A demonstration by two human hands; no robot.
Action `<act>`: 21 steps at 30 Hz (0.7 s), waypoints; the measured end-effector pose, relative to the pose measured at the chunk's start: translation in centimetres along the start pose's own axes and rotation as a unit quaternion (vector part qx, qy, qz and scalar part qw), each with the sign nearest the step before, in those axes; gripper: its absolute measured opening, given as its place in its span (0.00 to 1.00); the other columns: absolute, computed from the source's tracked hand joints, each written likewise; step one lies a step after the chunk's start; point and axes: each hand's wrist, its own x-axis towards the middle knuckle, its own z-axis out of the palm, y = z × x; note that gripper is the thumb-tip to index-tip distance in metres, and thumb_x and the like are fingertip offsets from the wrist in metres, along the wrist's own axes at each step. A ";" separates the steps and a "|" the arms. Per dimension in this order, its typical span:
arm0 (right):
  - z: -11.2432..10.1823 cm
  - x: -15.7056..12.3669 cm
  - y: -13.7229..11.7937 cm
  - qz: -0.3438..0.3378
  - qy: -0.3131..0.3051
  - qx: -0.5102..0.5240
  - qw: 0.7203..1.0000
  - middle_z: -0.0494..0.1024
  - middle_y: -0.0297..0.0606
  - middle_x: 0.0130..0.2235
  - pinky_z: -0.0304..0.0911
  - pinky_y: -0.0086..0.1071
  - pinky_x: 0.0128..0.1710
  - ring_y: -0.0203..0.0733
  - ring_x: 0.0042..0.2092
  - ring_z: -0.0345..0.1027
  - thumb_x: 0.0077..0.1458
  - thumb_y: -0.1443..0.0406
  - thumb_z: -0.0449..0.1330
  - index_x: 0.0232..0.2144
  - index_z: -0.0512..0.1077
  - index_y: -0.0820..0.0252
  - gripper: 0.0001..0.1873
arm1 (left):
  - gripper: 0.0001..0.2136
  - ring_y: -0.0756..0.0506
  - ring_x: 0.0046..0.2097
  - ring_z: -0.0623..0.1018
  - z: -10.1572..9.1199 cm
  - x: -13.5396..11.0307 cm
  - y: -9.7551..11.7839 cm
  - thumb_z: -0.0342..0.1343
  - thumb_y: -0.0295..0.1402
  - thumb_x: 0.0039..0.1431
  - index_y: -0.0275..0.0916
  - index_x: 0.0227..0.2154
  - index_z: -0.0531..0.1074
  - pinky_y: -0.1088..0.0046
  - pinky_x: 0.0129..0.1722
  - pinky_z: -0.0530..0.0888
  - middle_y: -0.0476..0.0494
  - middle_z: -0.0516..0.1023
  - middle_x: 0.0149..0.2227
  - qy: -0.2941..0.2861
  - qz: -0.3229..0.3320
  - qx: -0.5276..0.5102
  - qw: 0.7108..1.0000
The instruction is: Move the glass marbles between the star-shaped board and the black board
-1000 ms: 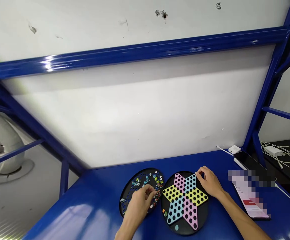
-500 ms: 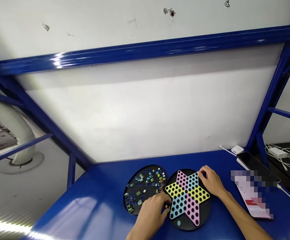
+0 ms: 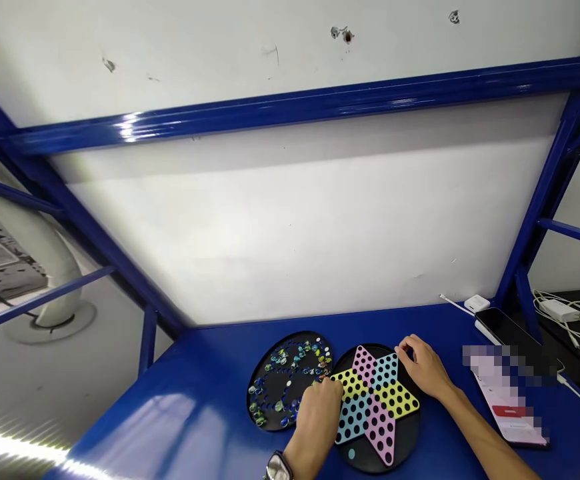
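Left hand (image 3: pixel 317 417) came off the marble tray (image 3: pixel 251 383), fingers bunched on the star board (image 3: pixel 377 427), maybe placing one; right hand (image 3: pixel 427 373) pinches its rim.

No legible text, label or number anywhere; phone (image 3: pixel 513 410) screen pixelated, unreadable.

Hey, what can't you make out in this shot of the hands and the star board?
- Head view: whether the left hand holds a marble; its back hides the grip.
- Some holes of the star board, under that hand.
- The marbles in the tray: too small to count.
- The phone screen: a blurred patch covers its far end.
- The watch: cut by the bottom edge.
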 end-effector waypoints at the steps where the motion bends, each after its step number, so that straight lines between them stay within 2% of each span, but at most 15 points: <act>1: 0.1 0.0 0.1 -0.001 0.000 -0.001 1.000 0.74 0.33 0.36 0.62 0.34 0.36 0.41 0.34 0.68 0.66 0.51 0.49 0.29 0.67 0.53 0.18 | 0.21 0.33 0.45 0.83 -0.1 0.0 0.0 0.48 0.10 0.49 0.32 0.40 0.80 0.61 0.43 0.77 0.30 0.83 0.43 0.000 0.000 0.000 1.000; 5: 0.3 0.0 0.2 -0.007 0.001 0.000 1.000 0.73 0.33 0.35 0.62 0.34 0.35 0.41 0.34 0.68 0.66 0.50 0.49 0.29 0.66 0.53 0.19 | 0.15 0.35 0.46 0.82 -0.6 -0.2 -1.8 0.55 0.19 0.52 0.38 0.40 0.80 0.64 0.44 0.74 0.36 0.84 0.41 0.021 -0.023 -0.051 0.998; 8: 0.4 0.1 0.2 -0.009 0.004 -0.001 1.000 0.73 0.34 0.36 0.62 0.34 0.35 0.41 0.34 0.68 0.66 0.50 0.48 0.29 0.66 0.53 0.19 | 0.13 0.39 0.45 0.82 -1.0 0.0 -4.8 0.54 0.28 0.60 0.44 0.46 0.77 0.67 0.41 0.71 0.45 0.84 0.41 0.063 -0.064 -0.107 0.990; 10: 0.4 0.1 0.1 -0.010 0.002 0.000 1.000 0.73 0.34 0.36 0.62 0.34 0.35 0.41 0.35 0.68 0.67 0.50 0.48 0.29 0.65 0.53 0.19 | 0.13 0.40 0.46 0.82 -0.9 0.4 -7.1 0.51 0.31 0.64 0.45 0.49 0.75 0.68 0.39 0.70 0.46 0.84 0.42 0.087 -0.105 -0.117 0.984; 12: 0.4 0.0 0.0 -0.010 -0.003 0.002 1.000 0.74 0.33 0.36 0.62 0.34 0.36 0.41 0.35 0.69 0.67 0.50 0.48 0.30 0.66 0.53 0.19 | 0.14 0.40 0.46 0.81 -0.2 1.1 -9.1 0.51 0.30 0.64 0.45 0.49 0.74 0.69 0.39 0.69 0.46 0.84 0.43 0.085 -0.131 -0.117 0.981; 15: 0.5 0.0 0.1 -0.007 -0.005 0.001 1.000 0.74 0.33 0.36 0.62 0.35 0.36 0.41 0.35 0.69 0.67 0.50 0.48 0.30 0.66 0.53 0.19 | 0.15 0.42 0.45 0.81 1.8 2.1 -11.0 0.51 0.26 0.61 0.44 0.47 0.76 0.72 0.38 0.68 0.45 0.83 0.43 0.066 -0.121 -0.134 0.981; 18: 0.5 0.0 0.2 -0.006 -0.003 -0.002 1.000 0.74 0.33 0.36 0.62 0.35 0.35 0.41 0.34 0.68 0.67 0.50 0.48 0.30 0.66 0.53 0.19 | 0.16 0.44 0.44 0.81 3.7 2.8 -11.9 0.50 0.23 0.61 0.42 0.47 0.77 0.73 0.38 0.68 0.45 0.82 0.43 0.073 -0.100 -0.166 0.978; 21: 0.5 0.0 0.2 -0.012 -0.001 0.001 1.000 0.75 0.35 0.36 0.63 0.35 0.36 0.41 0.34 0.69 0.67 0.50 0.47 0.30 0.66 0.53 0.19 | 0.17 0.44 0.46 0.80 4.6 3.0 -12.5 0.49 0.23 0.62 0.42 0.49 0.77 0.73 0.40 0.70 0.44 0.81 0.44 0.082 -0.087 -0.176 0.977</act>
